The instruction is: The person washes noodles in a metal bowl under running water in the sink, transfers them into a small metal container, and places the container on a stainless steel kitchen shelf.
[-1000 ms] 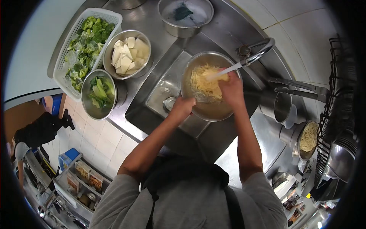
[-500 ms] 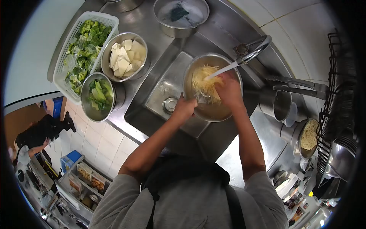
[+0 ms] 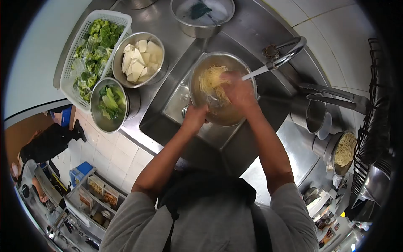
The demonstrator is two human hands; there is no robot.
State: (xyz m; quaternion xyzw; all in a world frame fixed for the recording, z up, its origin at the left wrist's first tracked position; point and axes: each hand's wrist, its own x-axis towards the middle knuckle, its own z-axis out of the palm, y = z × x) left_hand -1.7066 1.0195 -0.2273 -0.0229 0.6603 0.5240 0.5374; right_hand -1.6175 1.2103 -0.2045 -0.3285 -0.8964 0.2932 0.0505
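My left hand point(image 3: 195, 118) is closed on the near-left rim of a round metal bowl point(image 3: 247, 75), which is tilted over the sink. Small holes seem to show in the bowl's lower wall. Thin yellow noodles point(image 3: 213, 80) lie bunched inside it. My right hand point(image 3: 238, 90) reaches into the bowl with its fingers curled in among the noodles. Motion blurs this hand, and the noodles partly hide its fingertips. Water from the curved faucet point(image 3: 289, 56) runs onto the right hand.
Left of the sink point(image 3: 189, 149) stand a white basket point(image 3: 65, 90) of broccoli, a bowl of white slices point(image 3: 138, 63) and a bowl of green leafy stalks point(image 3: 110, 103). Behind is a basin point(image 3: 199, 31) of cloudy water. Tongs point(image 3: 336, 98) and another noodle bowl point(image 3: 345, 149) are right. Another person point(image 3: 46, 145) is far left.
Both hands and the bowl have shifted left and slightly away from me, off the faucet. The noodles have moved within the bowl, and the water now strikes my right hand.
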